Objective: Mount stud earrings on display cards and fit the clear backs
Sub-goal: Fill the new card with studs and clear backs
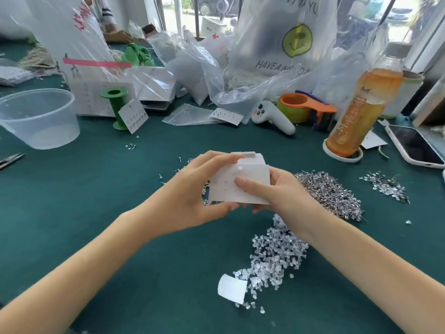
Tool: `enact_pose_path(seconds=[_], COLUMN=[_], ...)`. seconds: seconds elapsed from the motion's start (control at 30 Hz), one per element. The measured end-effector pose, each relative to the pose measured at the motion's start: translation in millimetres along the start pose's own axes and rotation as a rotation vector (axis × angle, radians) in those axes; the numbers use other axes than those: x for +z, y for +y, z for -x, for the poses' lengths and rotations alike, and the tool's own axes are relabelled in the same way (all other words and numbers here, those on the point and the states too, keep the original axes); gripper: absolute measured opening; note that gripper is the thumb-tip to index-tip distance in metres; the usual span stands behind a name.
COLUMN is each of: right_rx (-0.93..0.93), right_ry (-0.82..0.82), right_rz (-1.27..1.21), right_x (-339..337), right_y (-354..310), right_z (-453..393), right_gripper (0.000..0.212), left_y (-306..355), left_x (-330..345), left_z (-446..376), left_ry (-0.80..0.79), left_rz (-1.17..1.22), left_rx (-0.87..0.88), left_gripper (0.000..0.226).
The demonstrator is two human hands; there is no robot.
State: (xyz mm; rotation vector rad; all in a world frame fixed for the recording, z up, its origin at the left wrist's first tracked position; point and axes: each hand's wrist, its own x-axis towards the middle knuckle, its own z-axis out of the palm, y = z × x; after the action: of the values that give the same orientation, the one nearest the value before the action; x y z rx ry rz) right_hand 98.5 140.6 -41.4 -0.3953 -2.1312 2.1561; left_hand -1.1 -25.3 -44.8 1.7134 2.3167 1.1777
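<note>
Both hands (192, 196) (277, 189) gripping display card (250, 186), stud heap (332, 191) right, clear backs (277, 256) below

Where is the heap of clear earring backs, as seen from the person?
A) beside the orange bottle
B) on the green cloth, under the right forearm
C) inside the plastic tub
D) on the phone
B: the clear backs lie loose on the green cloth, just below the right forearm.

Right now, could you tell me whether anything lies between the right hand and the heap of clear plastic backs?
Nothing visible does: bare green table separates the right hand from the heap of clear plastic backs just below it.
</note>
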Motion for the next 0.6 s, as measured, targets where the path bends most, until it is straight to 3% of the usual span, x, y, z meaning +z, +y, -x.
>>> enact_pose_path(seconds=[0.2,0.27,0.37,0.43,0.6], right_rx=[0.089,-0.024,-0.158,-0.196,-0.248], right_ry=[0.077,0.098,-0.045,-0.107,-0.028], right_rz=[0.176,0.302,0.498,0.648,0.901], right_x=[16.3,16.3,18.5,20.2,26.2], right_y=[2.9,11.2,20.0,22.4,26.0], right_z=[-24.5,-24.3,-20.6,-18.8,-17.2], right_gripper=[0.043,0.031,0.015,0.014,0.016], left_y=[-32.0,-40.2,-46.2,-47.2,-47.0], left_x=[-17.4,-21.4,-22.5,-21.5,-18.0], left_z=[17.4,21.0,22.1,21.8,23.8], left_ry=[0.099,0.153,0.194,0.207,0.183], left_rz=[0.012,0.002,-0.008,-0.025,-0.047], left_rx=[-0.155,-0.197,-0.201,-0.181,-0.173], left_gripper=[0.072,0.073,0.070,0.070,0.073])
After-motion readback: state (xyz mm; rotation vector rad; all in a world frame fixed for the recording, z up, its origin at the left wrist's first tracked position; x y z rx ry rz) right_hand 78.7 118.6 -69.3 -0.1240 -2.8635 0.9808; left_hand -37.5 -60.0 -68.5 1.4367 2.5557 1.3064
